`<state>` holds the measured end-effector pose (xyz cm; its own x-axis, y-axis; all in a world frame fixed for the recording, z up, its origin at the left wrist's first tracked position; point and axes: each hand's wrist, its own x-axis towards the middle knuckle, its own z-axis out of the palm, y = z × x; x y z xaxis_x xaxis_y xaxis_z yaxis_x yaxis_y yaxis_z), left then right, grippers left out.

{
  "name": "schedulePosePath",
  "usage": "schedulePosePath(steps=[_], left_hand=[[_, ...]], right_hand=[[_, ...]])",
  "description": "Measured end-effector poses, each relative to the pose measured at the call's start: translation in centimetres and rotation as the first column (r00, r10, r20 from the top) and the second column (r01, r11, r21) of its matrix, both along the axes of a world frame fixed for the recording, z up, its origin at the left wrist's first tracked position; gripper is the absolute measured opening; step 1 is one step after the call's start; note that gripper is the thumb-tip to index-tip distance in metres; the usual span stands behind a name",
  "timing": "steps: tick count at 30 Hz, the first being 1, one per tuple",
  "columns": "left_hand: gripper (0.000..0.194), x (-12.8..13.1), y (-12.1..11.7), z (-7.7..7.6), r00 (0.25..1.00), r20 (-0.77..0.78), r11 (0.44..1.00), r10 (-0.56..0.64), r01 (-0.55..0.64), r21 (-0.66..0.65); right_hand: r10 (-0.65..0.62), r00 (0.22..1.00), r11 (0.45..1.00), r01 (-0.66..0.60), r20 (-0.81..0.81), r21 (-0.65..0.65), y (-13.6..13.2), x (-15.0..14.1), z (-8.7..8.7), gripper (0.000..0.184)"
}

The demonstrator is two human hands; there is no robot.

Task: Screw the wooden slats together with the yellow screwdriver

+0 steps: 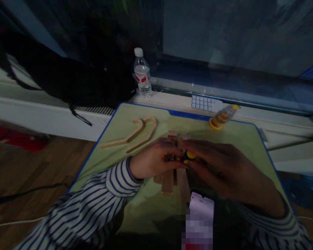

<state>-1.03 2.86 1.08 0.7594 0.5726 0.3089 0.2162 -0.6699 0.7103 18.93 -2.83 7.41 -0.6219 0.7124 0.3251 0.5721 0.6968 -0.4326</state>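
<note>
2 hook-shaped pale wooden strips (134,134) lie leftmost. Next, I see the left hand (156,158), above flat light-brown wooden slats (167,182), pinching the black end of a small black-and-yellow tool (190,155); the right hand (224,168) grips the tool's yellow end.

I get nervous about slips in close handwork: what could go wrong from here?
The small yellow-and-black item is held only at the fingertips of the left hand and right hand, so it might slip. The wooden pieces lie close beneath, so a nudge could shift them. The bottle with the yellow cap stands near the far edge of the table; a bump might tip it.
</note>
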Motion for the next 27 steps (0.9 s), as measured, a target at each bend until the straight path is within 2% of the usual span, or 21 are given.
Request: schedulePosePath(steps=[7,13,19,22,24,27], left_hand=[[0.018,-0.2,0.2,0.1,0.999,0.029,0.997,-0.039,0.041,-0.068],[0.019,-0.3,0.3,0.2,0.997,0.007,0.987,-0.083,0.083,-0.134],[0.017,-0.2,0.4,0.1,0.994,0.031,0.984,-0.104,0.108,-0.139],[0.017,-0.8,0.8,0.8,0.988,-0.066,0.98,-0.139,0.127,-0.154],[0.015,-1.6,1.3,1.5,0.975,-0.186,0.983,-0.119,0.089,-0.161],[0.012,-3.1,1.9,2.3,0.933,-0.327,0.974,-0.152,0.086,-0.208]], right_hand=[[0.031,0.999,0.999,-0.032,-0.036,-0.021,0.2,-0.1,-0.1,0.039],[0.017,1.0,1.0,-0.016,-0.018,0.021,0.2,-0.3,-0.2,0.042],[0.022,1.0,0.999,-0.021,-0.013,0.029,0.3,-0.4,0.0,0.04],[0.029,0.999,0.999,-0.029,-0.013,0.015,0.2,-0.3,0.1,0.038],[0.026,1.0,1.0,-0.026,-0.016,0.005,0.0,-0.3,0.1,0.037],[0.007,1.0,1.0,-0.007,-0.014,-0.02,-0.1,-0.2,0.1,0.035]])
